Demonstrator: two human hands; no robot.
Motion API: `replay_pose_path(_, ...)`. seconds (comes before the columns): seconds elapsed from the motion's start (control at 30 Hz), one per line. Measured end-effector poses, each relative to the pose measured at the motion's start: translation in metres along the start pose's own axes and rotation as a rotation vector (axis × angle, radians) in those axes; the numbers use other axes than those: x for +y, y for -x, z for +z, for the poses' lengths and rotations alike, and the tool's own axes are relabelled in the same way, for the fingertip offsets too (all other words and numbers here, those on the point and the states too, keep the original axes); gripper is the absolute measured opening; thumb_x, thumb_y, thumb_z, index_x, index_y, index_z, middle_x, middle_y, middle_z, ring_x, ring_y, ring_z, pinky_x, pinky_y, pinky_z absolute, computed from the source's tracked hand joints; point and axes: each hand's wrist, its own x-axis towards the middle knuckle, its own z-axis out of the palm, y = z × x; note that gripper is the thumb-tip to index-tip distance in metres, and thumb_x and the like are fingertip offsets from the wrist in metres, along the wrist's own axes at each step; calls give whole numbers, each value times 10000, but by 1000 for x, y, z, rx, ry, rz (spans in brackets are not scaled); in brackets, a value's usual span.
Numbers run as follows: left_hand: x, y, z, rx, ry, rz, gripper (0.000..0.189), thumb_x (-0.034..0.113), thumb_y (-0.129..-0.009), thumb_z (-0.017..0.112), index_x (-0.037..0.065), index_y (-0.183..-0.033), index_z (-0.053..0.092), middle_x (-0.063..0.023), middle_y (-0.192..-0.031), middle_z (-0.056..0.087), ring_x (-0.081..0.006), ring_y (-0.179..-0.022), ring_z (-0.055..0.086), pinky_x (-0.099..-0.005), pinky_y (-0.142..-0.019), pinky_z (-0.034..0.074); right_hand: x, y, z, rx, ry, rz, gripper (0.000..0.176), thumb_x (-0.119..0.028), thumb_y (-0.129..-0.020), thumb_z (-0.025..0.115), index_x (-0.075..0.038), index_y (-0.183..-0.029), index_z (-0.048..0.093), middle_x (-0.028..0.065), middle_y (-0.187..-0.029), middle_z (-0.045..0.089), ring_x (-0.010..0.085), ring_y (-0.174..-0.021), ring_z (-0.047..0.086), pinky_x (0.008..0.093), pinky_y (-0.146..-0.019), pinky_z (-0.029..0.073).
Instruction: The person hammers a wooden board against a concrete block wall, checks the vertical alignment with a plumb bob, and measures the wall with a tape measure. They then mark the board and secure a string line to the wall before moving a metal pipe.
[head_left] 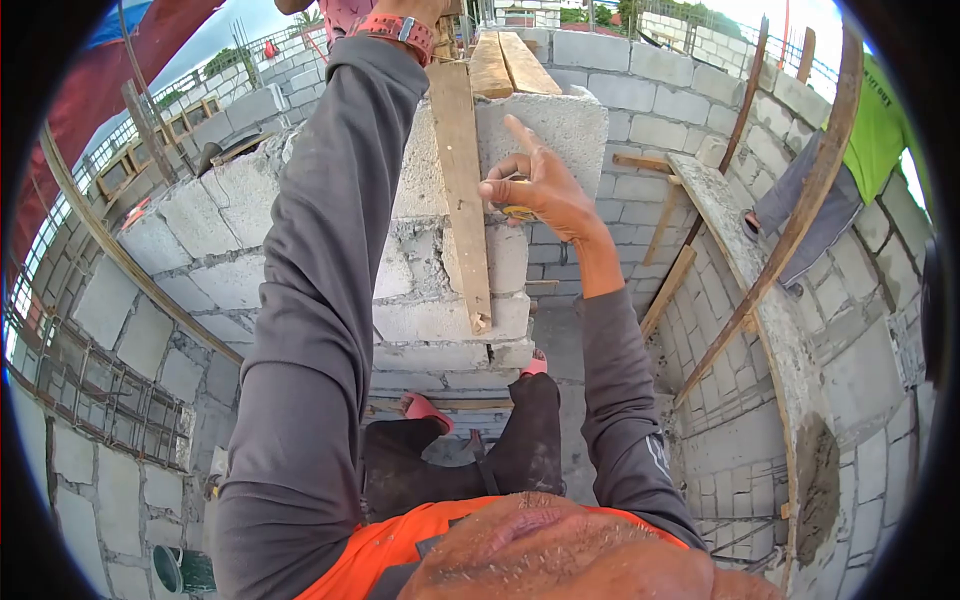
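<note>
My right hand (pixel 552 195) is beside the upright wooden board (pixel 460 190), its index finger stretched out and the other fingers curled. Under those fingers shows part of a small yellow and black tape measure (pixel 518 212). The board stands against the end of a grey block wall (pixel 410 320), its lower end by the lower courses. My left arm reaches up past the board's left side. At the top edge, my left hand (pixel 420 8) is mostly cut off above a red watch strap, so its fingers cannot be made out.
Two planks (pixel 513 65) lie on top of the wall. To the right, a mortar-smeared scaffold board (pixel 765 300) carries a co-worker in a green shirt (pixel 875 130), with slanting poles (pixel 780 250) nearby. Rebar (pixel 100 385) is at left, and a dark bucket (pixel 185 568) sits lower left.
</note>
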Motion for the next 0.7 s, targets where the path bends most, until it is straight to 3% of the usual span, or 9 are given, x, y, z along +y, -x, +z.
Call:
replay_pose_path(0.3, -2, 6, 5, 164, -96, 77, 180, 178, -1001, 615, 82, -850, 642, -40, -668, 524, -183, -570, 558, -325, -474, 418, -10, 10, 6, -13, 31, -7, 1187, -302, -744, 941, 57, -1616, 219, 97, -982, 713, 163, -916, 688, 301, -804, 576)
replay_pose_path(0.5, -3, 12, 14, 311, -209, 135, 181, 179, -1002, 615, 83, -850, 643, -40, -667, 523, -185, -567, 558, -326, -471, 418, -16, 11, 9, -20, 10, 9, 1167, -335, -747, 938, 42, -1612, 251, 88, -981, 711, 163, -925, 693, 283, -738, 590)
replay_pose_path(0.7, -4, 18, 15, 442, -330, 184, 182, 179, -1002, 614, 83, -850, 644, -40, -665, 522, -187, -564, 558, -327, -469, 418, -8, 6, 13, 4, 8, -49, 1164, -321, -728, 944, 55, -1601, 272, 105, -990, 714, 177, -822, 711, 287, -619, 574)
